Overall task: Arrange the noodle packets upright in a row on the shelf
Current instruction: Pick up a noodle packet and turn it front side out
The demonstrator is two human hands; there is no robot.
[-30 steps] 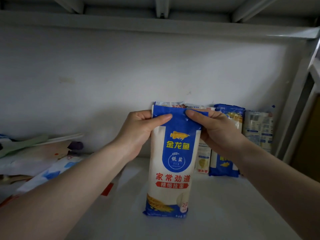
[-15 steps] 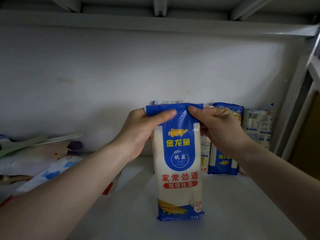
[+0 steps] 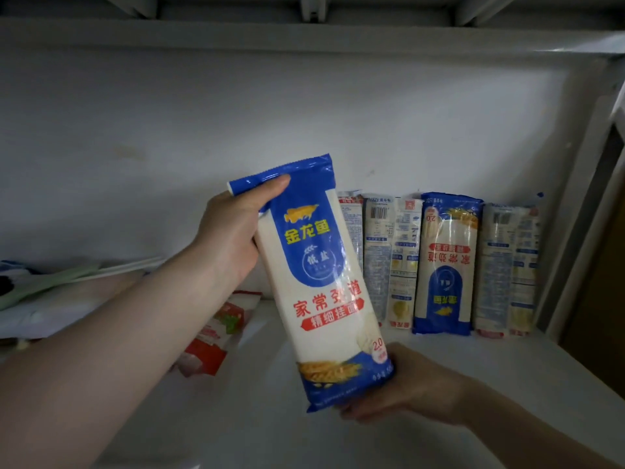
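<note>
Noodle packets [image 3: 439, 265] stand upright in a row against the back wall [image 3: 203, 130], beyond the right hand and up to the shelf's right post [image 3: 571, 211]. Open white shelf [image 3: 473, 367] lies bare between that row and the hands. One blue-and-white packet [image 3: 324, 282] is held tilted off the shelf, top leaning left: left hand [image 3: 230, 238] grips its upper edge, right hand [image 3: 416, 384] cups its bottom edge. Loose packaging [image 3: 209, 336] lies under the left wrist.
</note>
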